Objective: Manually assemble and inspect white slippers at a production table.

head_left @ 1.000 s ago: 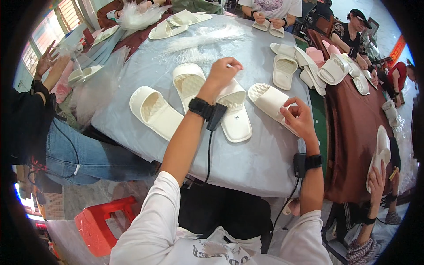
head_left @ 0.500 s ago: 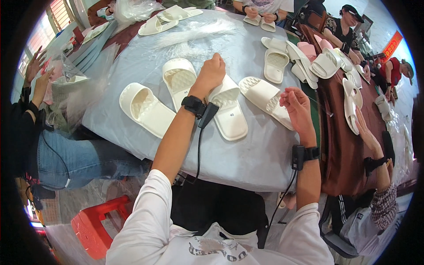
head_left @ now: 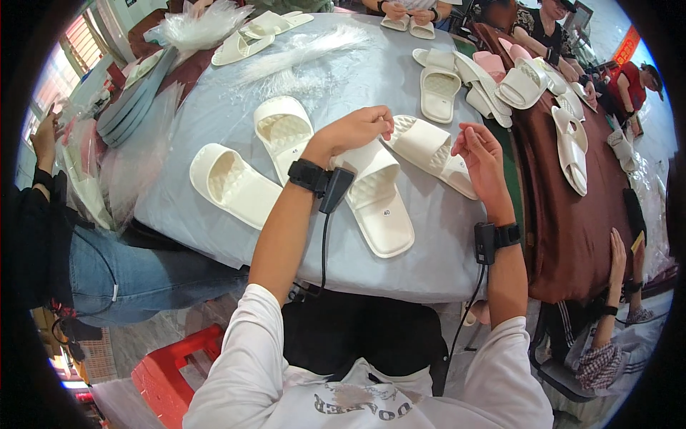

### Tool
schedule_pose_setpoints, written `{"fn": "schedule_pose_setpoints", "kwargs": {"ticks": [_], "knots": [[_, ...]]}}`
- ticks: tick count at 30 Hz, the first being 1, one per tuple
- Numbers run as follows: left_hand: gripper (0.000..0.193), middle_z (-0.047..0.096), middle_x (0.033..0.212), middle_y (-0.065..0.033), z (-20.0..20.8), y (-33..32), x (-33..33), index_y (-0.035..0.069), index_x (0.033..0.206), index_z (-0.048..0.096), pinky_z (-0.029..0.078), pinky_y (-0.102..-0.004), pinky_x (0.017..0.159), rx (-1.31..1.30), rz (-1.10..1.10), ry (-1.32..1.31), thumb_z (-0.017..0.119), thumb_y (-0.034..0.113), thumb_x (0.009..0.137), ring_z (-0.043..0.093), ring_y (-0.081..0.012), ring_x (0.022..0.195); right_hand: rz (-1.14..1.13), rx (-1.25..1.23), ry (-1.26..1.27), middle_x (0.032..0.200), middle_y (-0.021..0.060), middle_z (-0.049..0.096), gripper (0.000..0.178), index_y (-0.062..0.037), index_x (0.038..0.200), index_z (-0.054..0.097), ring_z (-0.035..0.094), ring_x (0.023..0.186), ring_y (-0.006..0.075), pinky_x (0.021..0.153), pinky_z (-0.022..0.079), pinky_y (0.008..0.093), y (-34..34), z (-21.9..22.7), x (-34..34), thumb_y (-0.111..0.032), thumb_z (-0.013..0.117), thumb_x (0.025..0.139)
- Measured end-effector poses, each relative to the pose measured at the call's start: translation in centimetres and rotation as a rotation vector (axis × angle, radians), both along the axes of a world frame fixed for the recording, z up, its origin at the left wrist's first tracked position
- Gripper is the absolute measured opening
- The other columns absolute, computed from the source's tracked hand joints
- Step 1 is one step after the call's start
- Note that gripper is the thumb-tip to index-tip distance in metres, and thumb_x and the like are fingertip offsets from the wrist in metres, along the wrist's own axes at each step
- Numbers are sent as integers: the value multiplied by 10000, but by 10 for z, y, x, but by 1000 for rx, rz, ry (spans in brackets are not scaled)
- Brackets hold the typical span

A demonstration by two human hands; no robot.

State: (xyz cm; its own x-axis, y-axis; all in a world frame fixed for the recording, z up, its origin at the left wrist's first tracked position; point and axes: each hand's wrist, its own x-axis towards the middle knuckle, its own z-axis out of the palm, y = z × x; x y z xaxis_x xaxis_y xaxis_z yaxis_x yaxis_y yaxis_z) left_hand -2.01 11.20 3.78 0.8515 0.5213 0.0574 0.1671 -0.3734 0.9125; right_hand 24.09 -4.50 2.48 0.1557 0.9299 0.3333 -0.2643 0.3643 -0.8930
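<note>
Centre front, on the grey surface (head_left: pixel 446 247): white slipper (head_left: pixel 384 214), now nearer the person than half a second ago and out of line with its neighbours; judged the piece being handled.
Left hand (head_left: pixel 357 130): over its far part, fingers curled; whether clamped on it, cannot tell.
Right hand (head_left: pixel 480 151): raised just beside right slipper (head_left: pixel 432 151), fingers loosely bent; whether tips meet, cannot tell.
Left of centre: outer slipper (head_left: pixel 236 187), inner slipper (head_left: pixel 280 132).
Beyond: plastic film (head_left: pixel 304 61).
Brown surface (head_left: pixel 557 247), right: slipper pile (head_left: pixel 522 82), white and pink; stray slippers (head_left: pixel 572 154), now clear of co-worker's hand (head_left: pixel 616 259).
Floor, left: red stool (head_left: pixel 168 379).
</note>
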Motion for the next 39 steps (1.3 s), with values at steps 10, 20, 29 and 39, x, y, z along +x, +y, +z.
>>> {"fn": "schedule_pose_setpoints", "kwargs": {"ticks": [10, 20, 29, 39], "knots": [[200, 620, 906, -41, -11, -23, 34, 39, 1077, 640, 476, -284, 697, -240, 380, -65, 553, 196, 988, 566, -126, 826, -273, 7, -47, 977, 94, 696, 235, 28, 1221, 645, 636, 744, 134, 694, 522, 273, 1, 7, -6, -99, 617, 1024], [215, 688, 1066, -80, 4, -9, 10, 51, 1102, 683, 573, -302, 706, -185, 440, -219, 598, 208, 983, 675, -174, 929, -119, -2, -514, 780, -2, 532, 239, 1, 822, 607, 481, 719, 94, 656, 359, 244, -18, 11, 20, -194, 720, 905], [220, 687, 1183, -208, -3, -1, 18, 14, 967, 591, 590, -359, 894, -535, 169, -593, 556, 226, 1017, 703, -240, 991, 42, 22, -560, 765, 19, 486, 343, -23, 735, 481, 470, 790, 109, 730, 383, 249, -14, 0, 43, -274, 716, 731], [137, 688, 1094, -123, -20, 26, -29, 101, 1020, 529, 563, -335, 906, -429, 150, -555, 572, 231, 1029, 673, -175, 1004, -175, 278, -909, 798, 90, 733, 99, -46, 843, 769, 659, 758, 245, 754, 521, 387, -4, 1, -40, -142, 785, 823]]}}
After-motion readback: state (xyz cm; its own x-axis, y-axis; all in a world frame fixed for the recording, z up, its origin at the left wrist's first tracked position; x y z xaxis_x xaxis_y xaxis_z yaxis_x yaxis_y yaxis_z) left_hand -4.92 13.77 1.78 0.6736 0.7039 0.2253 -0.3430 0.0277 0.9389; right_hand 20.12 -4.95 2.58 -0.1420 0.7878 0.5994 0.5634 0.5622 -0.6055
